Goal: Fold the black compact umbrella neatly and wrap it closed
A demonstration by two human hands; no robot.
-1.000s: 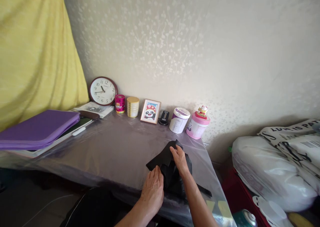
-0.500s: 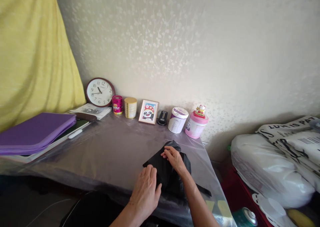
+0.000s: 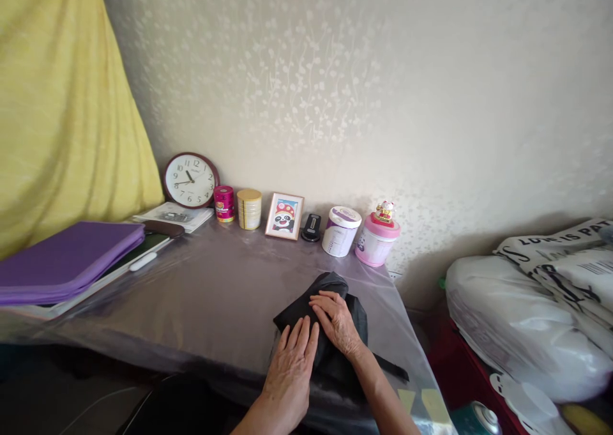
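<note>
From my remote seat I see the left hand [image 3: 292, 374] nearest, flat with its fingers straight and close together, and just beyond it the right hand [image 3: 339, 325], open with fingers lightly bent; both rest on the folded black cloth [image 3: 330, 361] and neither grips it. Half a second ago the right fingers were bunched and the left thumb stood out at the cloth's edge, so I judge the handling has gone from tugging to pressing flat. The cloth lies near the table's [image 3: 215, 294] right front corner, a strap [image 3: 393, 367] trailing rightward, with the pink tub [image 3: 377, 240] well beyond.
</note>
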